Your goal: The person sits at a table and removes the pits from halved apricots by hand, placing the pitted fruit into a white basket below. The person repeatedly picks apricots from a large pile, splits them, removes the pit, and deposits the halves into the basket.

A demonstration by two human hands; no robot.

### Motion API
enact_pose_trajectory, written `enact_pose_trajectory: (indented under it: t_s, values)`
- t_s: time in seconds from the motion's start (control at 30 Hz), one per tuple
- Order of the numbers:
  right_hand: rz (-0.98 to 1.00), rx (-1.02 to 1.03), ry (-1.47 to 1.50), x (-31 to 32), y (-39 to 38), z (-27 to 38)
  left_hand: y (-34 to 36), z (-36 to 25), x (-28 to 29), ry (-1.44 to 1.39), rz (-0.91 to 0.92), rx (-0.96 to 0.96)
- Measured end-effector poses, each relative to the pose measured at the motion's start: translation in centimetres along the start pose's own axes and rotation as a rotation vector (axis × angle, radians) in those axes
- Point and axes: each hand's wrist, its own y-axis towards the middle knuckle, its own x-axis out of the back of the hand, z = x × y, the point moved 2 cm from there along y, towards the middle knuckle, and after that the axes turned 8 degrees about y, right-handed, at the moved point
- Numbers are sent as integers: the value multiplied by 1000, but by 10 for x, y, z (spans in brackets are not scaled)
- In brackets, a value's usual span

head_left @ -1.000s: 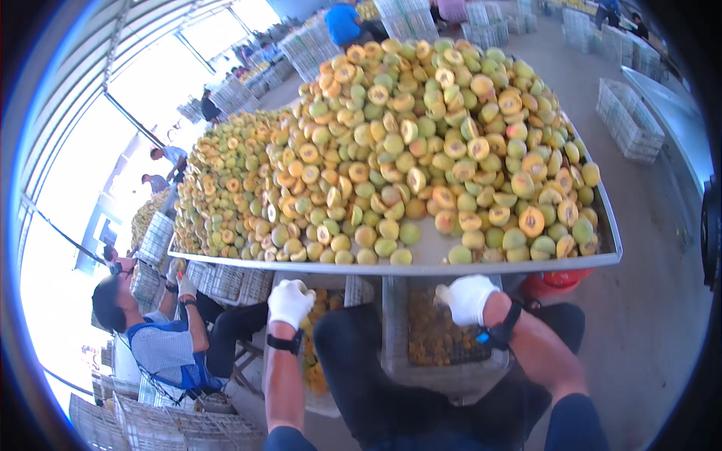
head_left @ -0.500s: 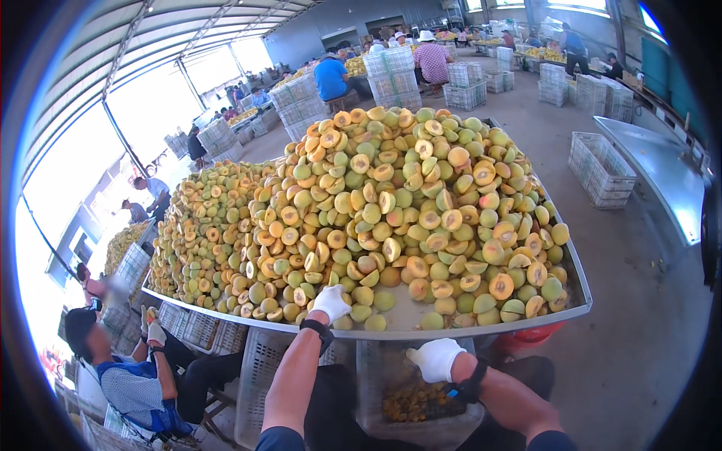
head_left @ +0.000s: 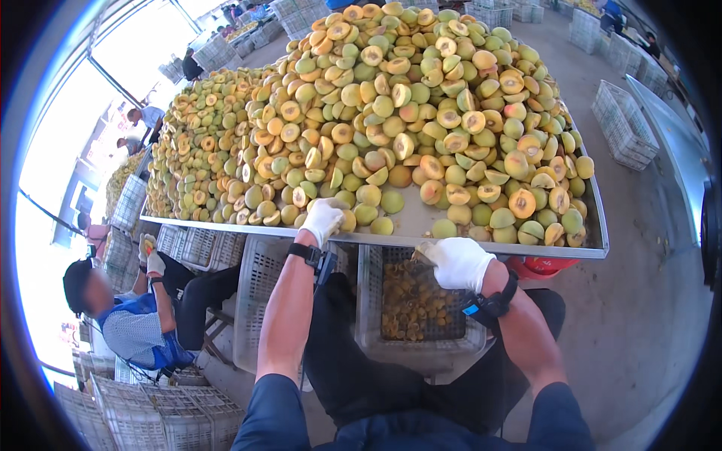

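A metal tray [head_left: 391, 238] carries a large heap of yellow-green peach-like fruit [head_left: 361, 120], many cut in halves. My white-gloved left hand [head_left: 323, 220] reaches over its near rim, fingers curled on a fruit [head_left: 347, 220]. My white-gloved right hand [head_left: 459, 263] is closed just below the rim, around something small that I cannot make out. Below it, a plastic crate [head_left: 474, 338] holds browned fruit scraps [head_left: 417, 319]; another crate [head_left: 248, 316] stands beside it, under my left forearm.
A co-worker [head_left: 128, 323] sits at left, gloved hands raised. Stacked crates [head_left: 150, 413] fill the lower left. A red bucket [head_left: 545, 266] is under the tray's right end. A long crate [head_left: 624, 124] and metal sheet [head_left: 669, 143] are at right; more workers are behind.
My left hand has moved up from below the tray onto the fruit at its rim. My right hand stays closed below the rim. The camera view tilted up, then down again.
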Motion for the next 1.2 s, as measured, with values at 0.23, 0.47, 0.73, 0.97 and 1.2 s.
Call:
enact_pose_trajectory:
  t_s: [0.23,0.47,0.73,0.97,1.2]
  values:
    - [25,31,-20,-5,7,6,6,-21,-22,891,-73,-153]
    - [-211,135,71,5,3,5,-7,-21,10,-245,105,29]
    - [-666,356,274,3,15,15,-51,-73,-29,-1101,338,-5]
    - [-694,184,259,-3,33,12,-37,-70,-79,-1184,379,-49]
    - [-776,132,183,-4,41,10,-44,-79,-75,-1114,468,-163]
